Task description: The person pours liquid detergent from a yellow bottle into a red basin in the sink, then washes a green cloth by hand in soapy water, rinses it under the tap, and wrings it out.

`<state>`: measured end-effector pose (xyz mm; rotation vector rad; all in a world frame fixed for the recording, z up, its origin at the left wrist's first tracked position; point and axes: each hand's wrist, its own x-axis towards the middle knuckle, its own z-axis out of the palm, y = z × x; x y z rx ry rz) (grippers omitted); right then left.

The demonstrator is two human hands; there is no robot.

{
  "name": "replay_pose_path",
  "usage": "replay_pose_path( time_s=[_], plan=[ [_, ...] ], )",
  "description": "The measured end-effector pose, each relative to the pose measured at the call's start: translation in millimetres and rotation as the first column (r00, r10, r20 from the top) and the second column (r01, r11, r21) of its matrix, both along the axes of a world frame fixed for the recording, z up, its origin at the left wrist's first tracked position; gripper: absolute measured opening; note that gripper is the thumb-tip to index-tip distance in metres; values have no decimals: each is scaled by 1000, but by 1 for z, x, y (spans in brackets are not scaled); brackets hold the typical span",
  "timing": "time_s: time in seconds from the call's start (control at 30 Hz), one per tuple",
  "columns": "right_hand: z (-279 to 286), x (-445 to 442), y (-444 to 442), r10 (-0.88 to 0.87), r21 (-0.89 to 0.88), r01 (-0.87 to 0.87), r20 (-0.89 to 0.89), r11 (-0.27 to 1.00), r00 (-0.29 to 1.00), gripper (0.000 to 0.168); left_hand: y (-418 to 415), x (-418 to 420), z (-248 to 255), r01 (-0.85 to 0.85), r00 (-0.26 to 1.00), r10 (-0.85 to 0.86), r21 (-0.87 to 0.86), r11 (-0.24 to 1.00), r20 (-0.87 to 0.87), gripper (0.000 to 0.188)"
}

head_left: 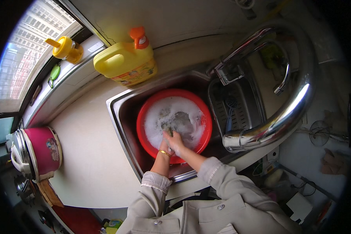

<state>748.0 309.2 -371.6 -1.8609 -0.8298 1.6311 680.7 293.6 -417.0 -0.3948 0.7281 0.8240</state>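
My left hand (165, 146) and my right hand (175, 141) are pressed together at the near side of a red plastic basin (140, 117). A small, wet, greenish thing (170, 131) shows between their fingers; its kind cannot be told, and most of it is covered. A gold-coloured bracelet (164, 153) circles my left wrist. White suds (155, 128) float on the water in the basin, with a patch of greyish water (185, 122) showing through in the middle. Whatever lies under the foam is hidden.
The basin sits in a stainless steel sink (121, 109). To its right are a drainer basket (242, 102) with a blue-handled brush (230, 115) and a large chrome faucet (269, 131). A yellow jug (128, 63) stands behind; a pink rice cooker (44, 152) is at left.
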Motion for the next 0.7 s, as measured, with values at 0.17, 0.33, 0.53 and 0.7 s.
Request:
replay_pose_path(
  time_s=[0.17,0.33,0.53,0.7],
  plan=[
    [63,-18,-25,206,407,-559,646,722,735,37,-31,-20,-40,391,698,-44,329,860,-715,40],
    [23,26,55,121,200,-284,580,938,806,33,10,21,71,71,995,-68,33,997,-69,40],
    [23,15,2,63,280,-157,317,947,946,40,8,-7,31,133,964,-145,-66,989,-224,36],
    [39,76,-3,-280,-101,262,-268,960,922,83,-4,-55,23,189,881,-309,-332,924,-359,23]
  ],
)
